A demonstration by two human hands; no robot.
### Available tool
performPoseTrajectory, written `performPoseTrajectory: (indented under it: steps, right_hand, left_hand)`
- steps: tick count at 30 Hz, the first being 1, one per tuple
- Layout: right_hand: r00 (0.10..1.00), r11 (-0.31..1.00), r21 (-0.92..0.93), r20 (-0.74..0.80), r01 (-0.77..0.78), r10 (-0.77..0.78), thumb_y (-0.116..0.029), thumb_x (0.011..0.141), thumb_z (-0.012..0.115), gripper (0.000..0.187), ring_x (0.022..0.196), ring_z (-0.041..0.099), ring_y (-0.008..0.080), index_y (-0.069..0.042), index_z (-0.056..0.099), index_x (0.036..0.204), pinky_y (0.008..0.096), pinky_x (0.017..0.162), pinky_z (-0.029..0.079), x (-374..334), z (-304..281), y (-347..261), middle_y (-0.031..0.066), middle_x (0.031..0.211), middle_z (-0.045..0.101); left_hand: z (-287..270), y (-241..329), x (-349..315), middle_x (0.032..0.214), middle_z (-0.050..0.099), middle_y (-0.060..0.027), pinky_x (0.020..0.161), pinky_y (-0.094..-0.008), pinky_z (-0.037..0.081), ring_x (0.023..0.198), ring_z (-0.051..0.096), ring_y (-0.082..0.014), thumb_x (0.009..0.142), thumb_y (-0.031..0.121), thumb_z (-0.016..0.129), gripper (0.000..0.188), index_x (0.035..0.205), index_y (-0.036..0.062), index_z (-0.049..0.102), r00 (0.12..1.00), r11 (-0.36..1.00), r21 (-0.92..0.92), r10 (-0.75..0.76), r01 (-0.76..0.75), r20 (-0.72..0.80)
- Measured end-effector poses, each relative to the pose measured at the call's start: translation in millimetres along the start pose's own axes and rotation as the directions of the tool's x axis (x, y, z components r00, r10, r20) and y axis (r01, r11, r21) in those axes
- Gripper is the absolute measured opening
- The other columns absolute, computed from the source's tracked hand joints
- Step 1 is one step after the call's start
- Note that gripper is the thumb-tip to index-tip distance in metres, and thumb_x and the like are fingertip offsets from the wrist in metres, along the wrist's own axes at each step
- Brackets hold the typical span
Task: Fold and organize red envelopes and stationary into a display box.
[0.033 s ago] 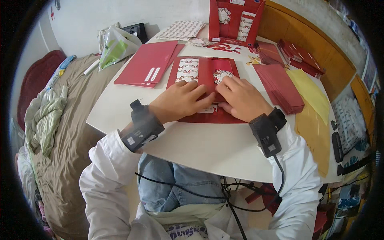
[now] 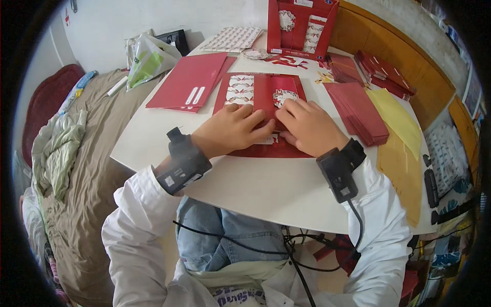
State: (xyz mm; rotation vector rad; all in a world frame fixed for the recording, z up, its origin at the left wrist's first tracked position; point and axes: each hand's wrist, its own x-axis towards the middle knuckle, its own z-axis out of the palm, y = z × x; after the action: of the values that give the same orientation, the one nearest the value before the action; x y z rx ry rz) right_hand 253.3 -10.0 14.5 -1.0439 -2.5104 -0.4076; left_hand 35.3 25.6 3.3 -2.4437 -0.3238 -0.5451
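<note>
A flat red cardboard pack [image 2: 263,112] lies on the white table in front of me. A white bow-patterned strip [image 2: 240,90] sits on its left half, and a white wreath-like cutout [image 2: 285,96] on its right. My left hand [image 2: 235,128] rests over the pack's near left part, fingers bent and thumb reaching toward the middle. Over the right part, my right hand [image 2: 312,125] has its fingers curled and thumb tucked beneath. Both hands are closed on the pack near its centre line, where fingers hide the exact contact. A small pale label [image 2: 275,138] shows between them.
Red card sheets [image 2: 189,82] lie at the left; stacked red envelopes [image 2: 358,110] and yellow sheets [image 2: 396,117] at the right. Behind stand a similar red pack [image 2: 302,30], patterned sheets [image 2: 232,38] and red ribbon pieces [image 2: 289,61]. A black cable [image 2: 230,238] hangs across my lap.
</note>
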Motion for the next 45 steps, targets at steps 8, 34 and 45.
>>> performPoseTrajectory:
  steps: [8, 34, 45]
  right_hand:
    - [0.955, 0.890, -0.440, -0.196, 0.119, -0.224, -0.015, 0.074, 0.057, 0.017, 0.081, 0.053, 0.0185, -0.009, 0.055, 0.090, 0.0309, 0.067, 0.042, 4, -5, 1, 0.0029, 0.082, 0.052]
    - [0.815, 0.937, 0.327, -0.505, -0.125, 0.285, 0.007, 0.078, 0.053, 0.073, 0.117, 0.049, 0.0312, -0.005, 0.020, 0.142, 0.0354, 0.093, 0.043, -3, -74, -47, 0.0200, 0.135, 0.041]
    - [0.830, 0.994, -0.061, -0.547, 0.088, -0.107, 0.002, 0.073, 0.055, 0.050, 0.072, 0.056, 0.0266, -0.007, 0.047, 0.122, 0.0357, 0.062, 0.047, 6, -52, -31, 0.0091, 0.083, 0.055]
  left_hand:
    - [-4, -7, 11, 0.091, 0.051, -0.0047, 0.051, -0.0260, 0.048, 0.072, 0.054, -0.0159, 0.082, 0.026, 0.057, 0.023, 0.100, 0.0127, 0.053, 0.976, 0.980, 0.174, 0.125, -0.094, -0.178]
    - [-53, 31, 58, 0.112, 0.043, -0.0166, 0.071, -0.0377, 0.049, 0.086, 0.052, -0.0296, 0.067, 0.006, 0.068, 0.056, 0.120, 0.0092, 0.053, 0.781, 0.876, -0.262, -0.481, 0.406, -0.397]
    - [-63, 40, 24, 0.092, 0.054, -0.0040, 0.080, -0.0306, 0.042, 0.092, 0.051, -0.0188, 0.072, 0.018, 0.055, 0.022, 0.090, 0.0054, 0.057, 0.972, 0.871, 0.444, -0.139, 0.211, -0.189]
